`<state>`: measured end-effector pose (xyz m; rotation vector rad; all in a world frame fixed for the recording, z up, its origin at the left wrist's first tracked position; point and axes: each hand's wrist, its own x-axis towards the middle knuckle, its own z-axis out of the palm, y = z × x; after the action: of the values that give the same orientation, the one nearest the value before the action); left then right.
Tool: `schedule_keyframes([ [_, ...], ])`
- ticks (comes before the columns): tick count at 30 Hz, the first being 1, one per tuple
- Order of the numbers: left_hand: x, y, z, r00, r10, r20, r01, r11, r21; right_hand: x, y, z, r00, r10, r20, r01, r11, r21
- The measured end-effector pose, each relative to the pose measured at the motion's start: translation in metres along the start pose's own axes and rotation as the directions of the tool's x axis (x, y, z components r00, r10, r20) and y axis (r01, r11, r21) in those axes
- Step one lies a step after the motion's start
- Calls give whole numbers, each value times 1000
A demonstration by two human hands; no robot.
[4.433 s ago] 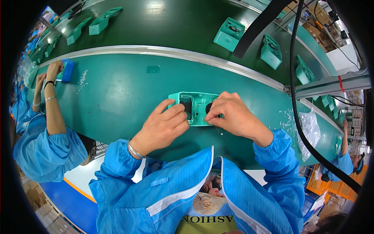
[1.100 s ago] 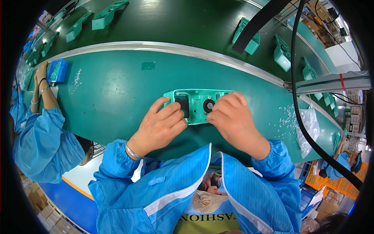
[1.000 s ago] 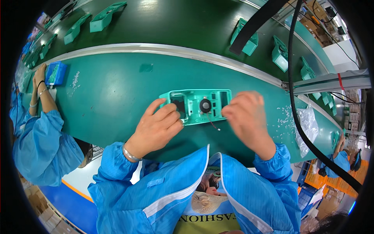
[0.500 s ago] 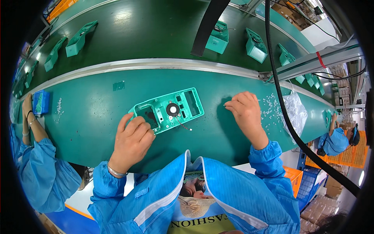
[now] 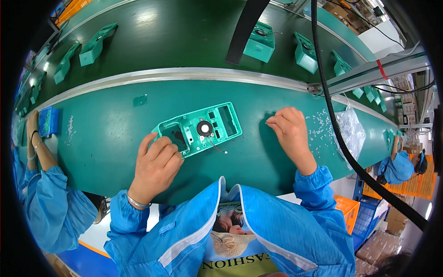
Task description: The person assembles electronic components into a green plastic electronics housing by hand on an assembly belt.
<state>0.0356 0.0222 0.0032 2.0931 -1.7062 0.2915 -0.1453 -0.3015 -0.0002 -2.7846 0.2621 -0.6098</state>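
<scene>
A green plastic housing point(image 5: 198, 148) lies open side up on the green bench, tilted slightly. Fixed inside it is a round black speaker point(image 5: 204, 129) with a pale centre. From the speaker a thin twisted wire point(image 5: 215, 147) runs over the housing's near edge and ends in a small white plug. My left hand point(image 5: 158, 162) grips the housing's left end, fingers closed on its rim. To the right of the housing, my right hand point(image 5: 290, 132) hovers with thumb and forefinger pinched. Whatever tiny thing sits at those fingertips is too small to name.
Small white pieces point(image 5: 319, 131) lie scattered right of my right hand, beside a clear plastic bag point(image 5: 350, 127). A black cable point(image 5: 328, 99) hangs across the right side. Beyond the metal rail, more green housings point(image 5: 259, 46) sit on a belt. A co-worker's arm point(image 5: 42, 143) reaches a blue bin point(image 5: 49, 121) at left.
The housings on the belt have shifted slightly to the right. Both my hands and the housing on the bench have stayed almost where they were.
</scene>
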Motion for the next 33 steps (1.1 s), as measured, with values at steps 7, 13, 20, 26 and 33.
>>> schedule_keyframes([
  [7,0,-1,0,1000,10,2,-10,1000,10,7,-3,-1,994,-112,-12,111,993,-51],
  [13,1,-5,1,1000,26,0,-26,1000,13,17,0,-6,979,-200,33,202,971,-128],
  [20,5,-9,-3,998,46,40,-46,999,5,43,-42,1,982,-166,88,125,928,350],
  [26,10,-14,-6,995,48,82,-46,999,-23,61,-81,37,927,-358,110,269,841,469],
  [33,9,-16,-5,996,39,86,-37,999,-20,59,-85,46,926,-366,90,283,834,473],
])
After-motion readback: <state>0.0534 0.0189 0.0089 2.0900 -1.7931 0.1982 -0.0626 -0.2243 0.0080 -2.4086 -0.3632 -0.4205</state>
